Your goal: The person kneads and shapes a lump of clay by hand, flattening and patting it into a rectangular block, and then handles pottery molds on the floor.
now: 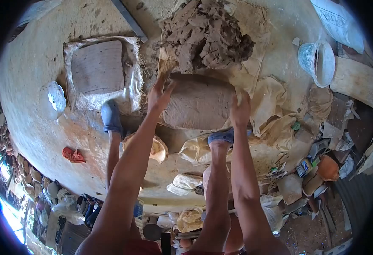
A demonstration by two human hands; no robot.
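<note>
A smooth brown clay block (199, 102) lies on sacking at the middle of the head view. At its left end is my left hand (160, 94), thumb and fingers apart near the upper left corner. My right hand (240, 107) rests at the block's right end, its fingers pointing away from me and seeming to press on the edge. A heap of rough clay lumps (207, 36) sits just beyond the block. To the left, a flat clay slab (98, 67) lies on a pale sack (131, 91).
A metal bar (129, 20) lies beyond the slab. At the left are a clear bowl (55, 100) and a red cloth (73, 155). A bucket (316, 61) stands at the right. Crumpled sheets (269, 102) lie beside my right hand. My feet in blue shoes (111, 115) flank the block.
</note>
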